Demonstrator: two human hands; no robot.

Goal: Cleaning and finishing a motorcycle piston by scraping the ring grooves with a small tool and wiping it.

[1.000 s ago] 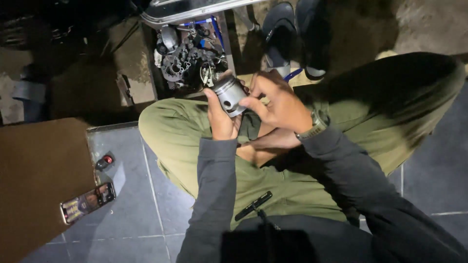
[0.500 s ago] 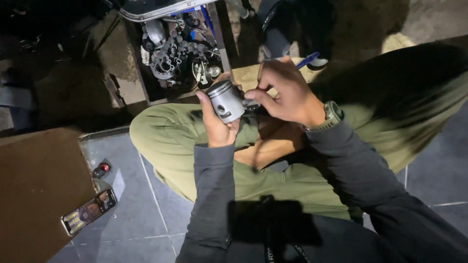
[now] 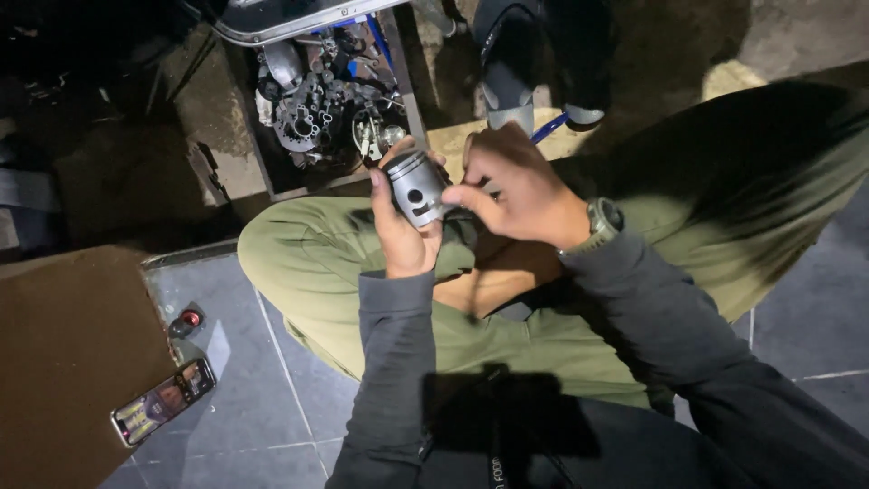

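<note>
Dark grey long sleeves (image 3: 389, 362) down to both wrists, cuffs loosely creased. Bare left hand (image 3: 403, 240) and right hand (image 3: 516, 186). Olive-green wristwatch (image 3: 600, 224) just above the right cuff. Olive-green trousers (image 3: 299, 263) below the watch, wrinkled at the knee.

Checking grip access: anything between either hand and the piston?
Nothing visible. The left hand cups the piston from below and behind; the right hand touches its side with its fingertips. Both hands are in direct contact, above the person's lap.
</note>
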